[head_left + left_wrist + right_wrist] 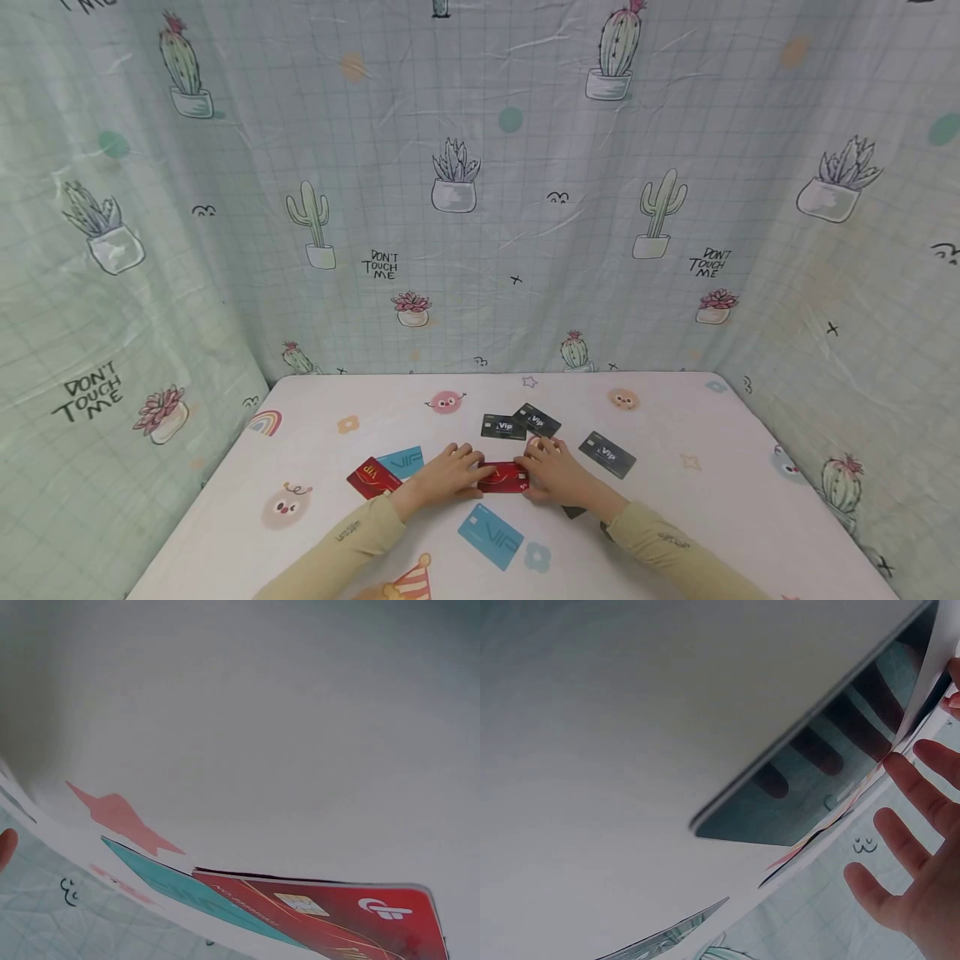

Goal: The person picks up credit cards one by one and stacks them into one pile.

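Note:
A red card [504, 479] with a gold chip lies lengthwise between the two hands. My left hand [448, 472] grips its left end, thumb on the near side and fingers over the far side. The right hand [553, 469] holds its right end in the same way; in the right wrist view the outer fingers [904, 851] are spread. Below the red card is a light blue card [491, 536]. Under my left wrist another red card [375, 911] overlaps a blue card [191, 889]. A glossy dark card [810, 787] beneath the right wrist reflects the fingers.
Two black VIP cards [503, 427] overlap beyond the hands, and a third black card [607, 454] lies to the right. All rest on a white, cartoon-printed tabletop [315, 433]. A cactus-print curtain [510, 233] encloses the back and sides.

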Action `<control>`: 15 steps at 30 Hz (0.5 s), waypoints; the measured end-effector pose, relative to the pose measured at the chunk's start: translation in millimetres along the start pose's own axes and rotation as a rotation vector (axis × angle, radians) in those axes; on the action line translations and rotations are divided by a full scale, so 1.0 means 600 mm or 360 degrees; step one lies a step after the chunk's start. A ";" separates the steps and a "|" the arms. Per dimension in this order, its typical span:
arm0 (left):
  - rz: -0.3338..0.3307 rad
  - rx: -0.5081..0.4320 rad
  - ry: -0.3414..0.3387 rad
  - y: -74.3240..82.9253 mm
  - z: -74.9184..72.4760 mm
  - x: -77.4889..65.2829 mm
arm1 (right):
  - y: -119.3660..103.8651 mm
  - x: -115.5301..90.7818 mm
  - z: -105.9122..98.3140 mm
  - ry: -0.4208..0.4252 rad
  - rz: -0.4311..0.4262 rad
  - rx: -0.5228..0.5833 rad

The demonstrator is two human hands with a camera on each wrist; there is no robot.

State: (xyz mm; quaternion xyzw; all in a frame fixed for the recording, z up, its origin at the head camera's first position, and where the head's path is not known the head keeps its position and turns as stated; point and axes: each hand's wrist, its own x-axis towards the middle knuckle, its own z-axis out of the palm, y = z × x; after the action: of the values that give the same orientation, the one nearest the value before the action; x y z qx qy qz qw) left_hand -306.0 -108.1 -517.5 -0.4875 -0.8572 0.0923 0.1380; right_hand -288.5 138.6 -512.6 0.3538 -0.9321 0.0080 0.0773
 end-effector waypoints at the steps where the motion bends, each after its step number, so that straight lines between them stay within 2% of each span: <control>1: -0.0006 -0.0009 -0.0003 0.000 0.000 0.000 | 0.000 0.000 0.000 -0.0001 0.0001 -0.0001; 15: -0.0032 -0.0030 0.0017 0.000 0.002 -0.003 | 0.000 0.000 0.001 0.0018 -0.0013 -0.0026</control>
State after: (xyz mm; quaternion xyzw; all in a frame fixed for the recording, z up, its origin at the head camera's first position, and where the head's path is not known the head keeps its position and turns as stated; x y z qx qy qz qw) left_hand -305.5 -109.9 -518.7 -0.4807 -0.8621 0.0803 0.1389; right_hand -288.7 138.5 -513.0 0.3569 -0.9302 0.0021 0.0853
